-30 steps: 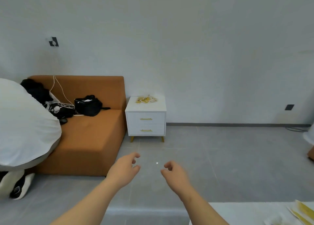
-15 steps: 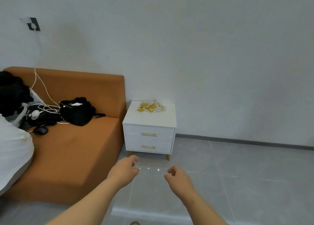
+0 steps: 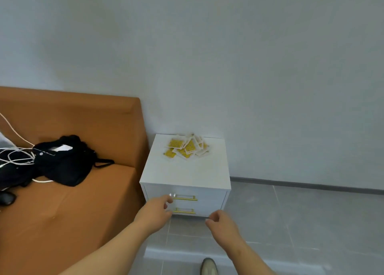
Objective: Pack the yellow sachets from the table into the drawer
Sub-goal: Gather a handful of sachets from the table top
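Yellow sachets (image 3: pixel 186 146) heaped on white table (image 3: pixel 185 175) rear; drawer (image 3: pixel 199 196) closed

- Sachets (image 3: pixel 185 148): yellow faces with small dark specks, white borders.
- Bedside table (image 3: pixel 187 176): plain white, with gold handles (image 3: pixel 186 199).
- Sofa (image 3: pixel 83 204): plain orange-brown.
- Bag (image 3: pixel 66 166): black, beside white cables (image 3: pixel 16 159).
- Wall (image 3: pixel 249 67): pale grey-white, with a dark grey skirting (image 3: pixel 311 185).
- Floor (image 3: pixel 311 222): grey tiles with lighter seams.

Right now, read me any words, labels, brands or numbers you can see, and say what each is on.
No text can be read.
yellow sachets: dark specks of print, too small and blurred.
white tag on the black bag: blurred, no print legible.
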Action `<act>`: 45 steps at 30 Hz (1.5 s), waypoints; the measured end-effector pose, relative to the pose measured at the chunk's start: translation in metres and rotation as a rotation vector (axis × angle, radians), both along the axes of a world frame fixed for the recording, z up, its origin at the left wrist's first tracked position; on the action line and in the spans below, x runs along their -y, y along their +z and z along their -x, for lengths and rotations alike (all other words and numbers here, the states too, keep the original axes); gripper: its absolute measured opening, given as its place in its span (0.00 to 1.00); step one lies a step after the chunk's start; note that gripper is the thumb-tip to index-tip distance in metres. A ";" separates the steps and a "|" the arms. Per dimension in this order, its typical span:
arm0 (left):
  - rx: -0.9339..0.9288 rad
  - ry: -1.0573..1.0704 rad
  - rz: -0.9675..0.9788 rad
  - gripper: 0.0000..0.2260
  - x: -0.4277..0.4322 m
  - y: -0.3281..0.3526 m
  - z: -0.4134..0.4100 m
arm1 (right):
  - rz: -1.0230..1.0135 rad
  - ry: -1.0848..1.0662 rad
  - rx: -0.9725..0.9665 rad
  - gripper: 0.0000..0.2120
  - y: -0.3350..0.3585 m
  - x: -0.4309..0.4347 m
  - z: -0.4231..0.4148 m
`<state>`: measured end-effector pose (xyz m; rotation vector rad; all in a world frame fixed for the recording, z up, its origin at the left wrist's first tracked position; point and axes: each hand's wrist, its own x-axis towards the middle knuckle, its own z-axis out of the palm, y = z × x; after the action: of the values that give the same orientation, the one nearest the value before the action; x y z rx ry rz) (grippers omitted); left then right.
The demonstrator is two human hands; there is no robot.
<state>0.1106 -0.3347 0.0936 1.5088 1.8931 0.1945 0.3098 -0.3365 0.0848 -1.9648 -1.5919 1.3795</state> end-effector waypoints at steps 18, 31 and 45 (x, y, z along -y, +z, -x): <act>0.097 0.194 0.157 0.14 -0.298 -0.082 0.060 | 0.238 0.055 0.034 0.14 -0.070 -0.314 0.056; -0.008 0.217 0.139 0.15 -0.437 -0.179 0.097 | 0.268 -0.057 0.157 0.21 -0.157 -0.451 0.105; -0.244 0.223 0.197 0.38 -0.478 -0.259 0.071 | 0.157 0.332 0.545 0.53 -0.242 -0.520 0.120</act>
<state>0.0400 0.1429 -0.1658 1.2335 2.2031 -0.0787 0.1898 0.1834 -0.1568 -2.3999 -2.1891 1.1584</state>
